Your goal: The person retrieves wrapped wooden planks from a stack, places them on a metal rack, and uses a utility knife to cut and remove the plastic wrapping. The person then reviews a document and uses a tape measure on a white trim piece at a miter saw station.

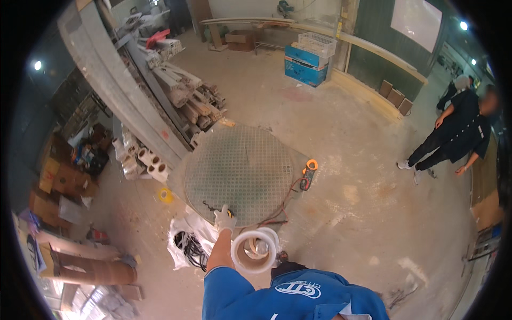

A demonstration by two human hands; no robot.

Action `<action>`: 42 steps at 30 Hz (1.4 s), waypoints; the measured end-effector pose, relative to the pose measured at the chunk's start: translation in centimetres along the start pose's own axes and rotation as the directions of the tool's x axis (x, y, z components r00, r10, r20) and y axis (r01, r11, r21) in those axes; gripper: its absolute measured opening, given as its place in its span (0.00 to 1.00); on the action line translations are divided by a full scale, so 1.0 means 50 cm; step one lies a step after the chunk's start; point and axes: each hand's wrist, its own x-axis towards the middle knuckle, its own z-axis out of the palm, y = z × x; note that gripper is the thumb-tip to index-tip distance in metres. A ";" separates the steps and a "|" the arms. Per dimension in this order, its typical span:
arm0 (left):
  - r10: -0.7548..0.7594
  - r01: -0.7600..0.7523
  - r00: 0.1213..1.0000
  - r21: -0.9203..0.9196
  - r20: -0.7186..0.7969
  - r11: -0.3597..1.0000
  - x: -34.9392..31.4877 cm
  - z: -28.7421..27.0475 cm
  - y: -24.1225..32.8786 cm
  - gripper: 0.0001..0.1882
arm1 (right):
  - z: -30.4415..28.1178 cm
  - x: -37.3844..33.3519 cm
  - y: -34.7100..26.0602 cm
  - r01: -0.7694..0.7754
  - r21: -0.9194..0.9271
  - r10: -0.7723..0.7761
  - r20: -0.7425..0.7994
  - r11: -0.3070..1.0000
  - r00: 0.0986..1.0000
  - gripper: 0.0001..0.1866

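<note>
My left hand [224,218], in a pale glove, is at the near edge of a round, grid-patterned surface [240,165]. Its fingers look closed on a dark tool with a yellow part [230,213]; their grip is small and partly hidden. A thin dark piece [210,206] sticks out to the left of the glove. On the right edge lies a clamp meter [308,175] with an orange jaw, its red and dark leads [288,202] trailing along the rim. Beside my left forearm is a wide whitish roll [254,250]. My right hand does not show.
A white bag with black cable [191,248] sits left of my forearm. A yellow tape roll [166,195] lies on the floor. Long profiles [184,88] and white rolls [152,162] are stacked left. A blue box [305,66] stands far back. A person [458,125] stands right.
</note>
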 end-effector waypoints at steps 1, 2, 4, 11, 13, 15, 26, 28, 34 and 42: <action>0.016 -0.016 1.000 0.027 -0.018 1.000 0.015 0.009 -0.012 0.39 | -0.004 0.016 -0.018 -0.025 -0.002 0.025 -0.048 1.000 0.999 0.15; 0.027 -0.024 0.999 -0.116 0.026 0.993 0.028 0.009 -0.029 0.38 | -0.007 0.035 -0.045 -0.051 -0.002 0.050 -0.097 0.999 0.994 0.15; 0.039 -0.008 0.996 -0.340 0.084 0.940 0.054 -0.024 -0.050 0.36 | -0.002 0.089 -0.112 -0.069 0.035 0.073 -0.148 0.997 0.986 0.13; 0.214 -0.149 0.977 -0.763 -0.014 0.629 0.032 -0.505 0.085 0.31 | 0.022 0.391 -0.329 0.081 -0.212 -0.066 0.077 0.974 0.995 0.10; 0.287 -0.237 0.956 -0.716 -0.054 0.656 0.010 -0.618 0.207 0.31 | 0.017 0.489 -0.412 0.218 -0.345 -0.163 0.182 0.913 0.970 0.12; 0.383 -0.312 0.921 -0.735 -0.078 0.602 -0.012 -0.665 0.348 0.31 | 0.025 0.590 -0.525 0.408 -0.425 -0.315 0.274 0.808 0.909 0.13; 0.684 0.477 0.643 -0.879 0.344 -0.006 -0.087 -0.214 1.094 0.20 | 0.054 0.689 -1.242 0.961 -0.029 -0.796 0.553 0.275 0.245 0.34; 0.762 0.651 0.497 -0.759 0.416 -0.010 -0.089 -0.113 1.171 0.21 | 0.045 0.706 -1.307 0.993 -0.101 -0.817 0.568 0.053 0.101 0.39; 0.781 0.803 0.263 -0.577 0.566 0.148 0.007 0.078 1.344 0.34 | 0.061 0.863 -1.416 0.959 -0.097 -0.631 0.735 0.266 0.249 0.45; 0.673 -0.003 0.622 -0.858 0.400 0.514 0.317 0.029 1.532 0.32 | 0.139 1.174 -1.609 0.760 0.095 -0.638 0.616 0.643 0.462 0.43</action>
